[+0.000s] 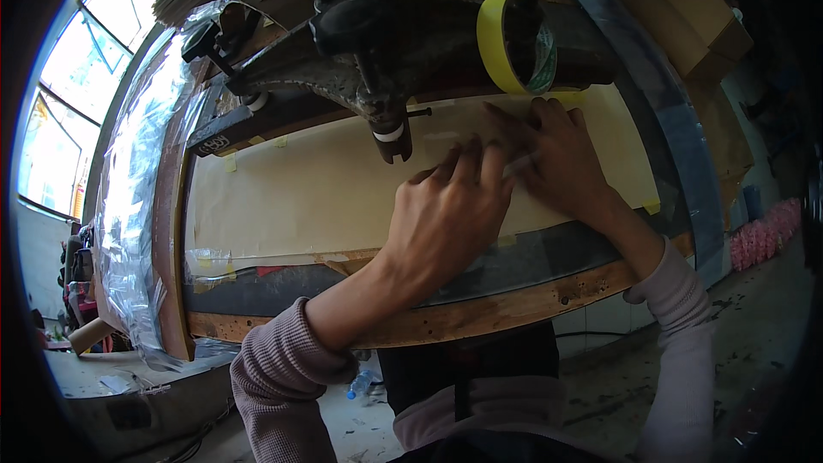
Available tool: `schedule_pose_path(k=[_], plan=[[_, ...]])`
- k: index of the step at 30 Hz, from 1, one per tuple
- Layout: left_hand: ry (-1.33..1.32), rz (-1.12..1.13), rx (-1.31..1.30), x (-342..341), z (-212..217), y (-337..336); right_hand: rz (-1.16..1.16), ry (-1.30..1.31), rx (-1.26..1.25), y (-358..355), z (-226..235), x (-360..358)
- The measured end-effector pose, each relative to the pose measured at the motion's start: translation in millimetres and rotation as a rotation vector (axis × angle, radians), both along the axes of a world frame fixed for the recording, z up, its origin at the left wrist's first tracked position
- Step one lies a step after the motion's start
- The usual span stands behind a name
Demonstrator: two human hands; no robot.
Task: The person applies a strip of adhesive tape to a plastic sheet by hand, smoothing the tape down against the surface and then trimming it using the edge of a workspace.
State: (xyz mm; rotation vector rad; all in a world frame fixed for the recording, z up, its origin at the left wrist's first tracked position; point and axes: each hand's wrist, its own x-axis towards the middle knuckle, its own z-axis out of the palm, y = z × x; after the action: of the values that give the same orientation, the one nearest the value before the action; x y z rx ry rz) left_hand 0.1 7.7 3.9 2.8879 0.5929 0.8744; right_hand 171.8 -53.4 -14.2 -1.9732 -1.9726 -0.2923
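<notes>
Pressing down flat on a pale cream sheet [326, 189] with both hands: left hand [446, 214] spread palm-down, fingers [467, 163] loosely extended and gripping nothing; right hand [561, 159] just beside it, fingers [523, 124] splayed on the sheet, seemingly pinching or smoothing a thin clear strip of tape [519, 167] between the two hands, though hard to tell for sure. Sheet lying directly under both palms, running away to the left of the left fingers, across a dark bed edged by a worn wooden rim [480, 313] near the wrists. Just beyond the right fingertips, a yellow tape roll [506, 43] standing on edge, round, with a greenish inner face. Just beyond the left fingertips, a dark machine head [386, 94] hanging low with a white band near its tip. Small yellow tape tabs [230, 163] along the sheet's far edge, well left of the fingers. Brown cardboard boxes [677, 0] stacked well beyond and right of the right hand; crinkled clear plastic film [137, 171] far to the left. Likely risks: wrinkling or trapping a bubble if one hand slides before the strip is seated; shifting the sheet off its tabs through uneven pressure; knuckles brushing the low machine head.
</notes>
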Motion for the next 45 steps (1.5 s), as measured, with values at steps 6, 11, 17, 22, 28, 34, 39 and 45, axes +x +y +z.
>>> schedule_pose_path(k=[6, 11, 17, 22, 28, 34, 39, 45], plan=[[0.017, -0.027, 0.049, 0, 1, -9, 0.102, 0.427, 0.089, 4, -2, 17], [0.047, -0.030, 0.181, -5, -6, -17, 0.002, 1.214, -0.063, 4, 21, 21], [0.088, -0.070, 0.265, -17, -4, -37, -0.070, 1.403, -0.354, -9, 32, 18], [-0.009, -0.176, 0.118, -20, 4, -27, -0.021, 1.445, -0.372, -10, 32, 22], [-0.121, -0.118, -0.034, -19, 21, -12, 0.044, 1.445, -0.305, -26, 49, 24], [-0.589, 0.094, -0.469, -24, 31, -34, 0.156, 1.591, -0.214, -81, 61, -3], [-0.599, -0.259, -1.210, -58, 22, -57, 0.300, 1.478, -0.122, -106, 76, -32], [-0.569, -0.209, -1.002, -68, 45, -76, 0.266, 1.373, 0.071, -117, 88, -53]])
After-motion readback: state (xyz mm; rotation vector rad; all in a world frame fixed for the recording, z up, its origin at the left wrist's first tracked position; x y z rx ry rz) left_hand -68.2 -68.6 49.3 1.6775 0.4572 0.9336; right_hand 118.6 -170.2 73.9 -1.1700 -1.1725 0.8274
